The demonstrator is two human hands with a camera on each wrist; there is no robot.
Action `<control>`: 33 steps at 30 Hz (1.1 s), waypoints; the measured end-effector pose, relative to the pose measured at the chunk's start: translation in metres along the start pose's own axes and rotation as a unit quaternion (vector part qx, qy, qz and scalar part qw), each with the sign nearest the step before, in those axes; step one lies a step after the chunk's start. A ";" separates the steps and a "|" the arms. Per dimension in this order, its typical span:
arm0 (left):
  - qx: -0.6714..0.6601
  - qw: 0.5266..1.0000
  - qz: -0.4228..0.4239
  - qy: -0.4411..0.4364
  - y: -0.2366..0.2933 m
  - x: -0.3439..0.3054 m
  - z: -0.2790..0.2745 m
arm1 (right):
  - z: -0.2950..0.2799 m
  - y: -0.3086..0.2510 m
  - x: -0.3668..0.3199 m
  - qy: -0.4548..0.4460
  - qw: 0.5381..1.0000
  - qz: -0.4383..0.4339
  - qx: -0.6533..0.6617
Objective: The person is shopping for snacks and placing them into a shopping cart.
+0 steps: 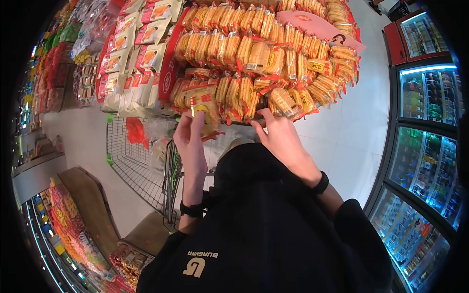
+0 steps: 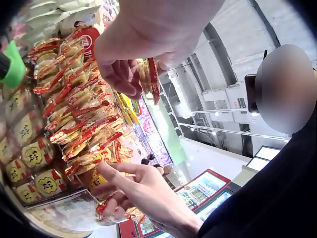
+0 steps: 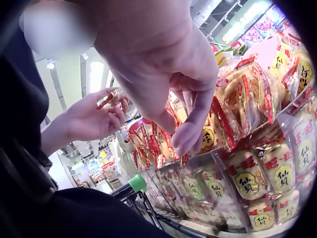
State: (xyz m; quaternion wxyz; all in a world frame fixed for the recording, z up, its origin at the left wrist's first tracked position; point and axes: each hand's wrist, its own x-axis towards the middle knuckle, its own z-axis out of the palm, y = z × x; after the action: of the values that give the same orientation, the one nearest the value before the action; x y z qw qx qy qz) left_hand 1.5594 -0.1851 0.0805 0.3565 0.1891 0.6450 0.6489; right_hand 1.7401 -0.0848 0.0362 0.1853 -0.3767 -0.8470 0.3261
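Note:
My left hand [image 1: 190, 141] grips a clear packet of rice crackers [image 1: 207, 111] in front of the display's near edge. In the left wrist view the packet [image 2: 150, 82] is seen edge-on between the thumb and fingers. My right hand [image 1: 285, 141] reaches to the display's front rim, thumb and forefinger apart, fingertips right at the loose packets. A pale packet with a barcode [image 1: 282, 101] lies just beyond those fingers. Rows of rice cracker packets [image 1: 215, 46] with red ends fill the display. In the right wrist view more packets [image 3: 247, 181] stand behind the clear front panel.
A wire shopping cart [image 1: 139, 163] with green corners stands to the left, red and clear bags in it. White and red packets [image 1: 146, 49] fill the display's left section. Lit drink fridges [image 1: 425, 156] line the right side. A pink sign [image 1: 317, 27] rises among the packets.

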 end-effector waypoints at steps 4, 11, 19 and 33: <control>0.035 0.996 -0.006 -0.076 -0.005 -0.016 -0.001 | 0.008 -0.006 0.005 -0.001 0.999 0.009 -0.042; 0.054 0.982 -0.085 -0.162 -0.014 -0.026 -0.016 | 0.029 -0.007 0.000 0.045 0.996 0.048 -0.058; 0.048 0.977 -0.077 -0.195 -0.020 -0.038 -0.027 | 0.033 -0.008 -0.010 0.079 0.993 0.082 -0.005; 0.091 0.970 -0.056 -0.220 -0.021 -0.051 -0.052 | 0.044 -0.009 -0.012 0.119 0.977 0.126 0.122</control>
State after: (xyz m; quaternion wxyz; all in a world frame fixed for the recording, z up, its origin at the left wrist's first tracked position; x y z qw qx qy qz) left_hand 1.5621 -0.2595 0.0661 0.5068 0.3224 0.6163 0.5093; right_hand 1.7187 -0.1166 0.0097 0.2875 -0.4907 -0.7183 0.4007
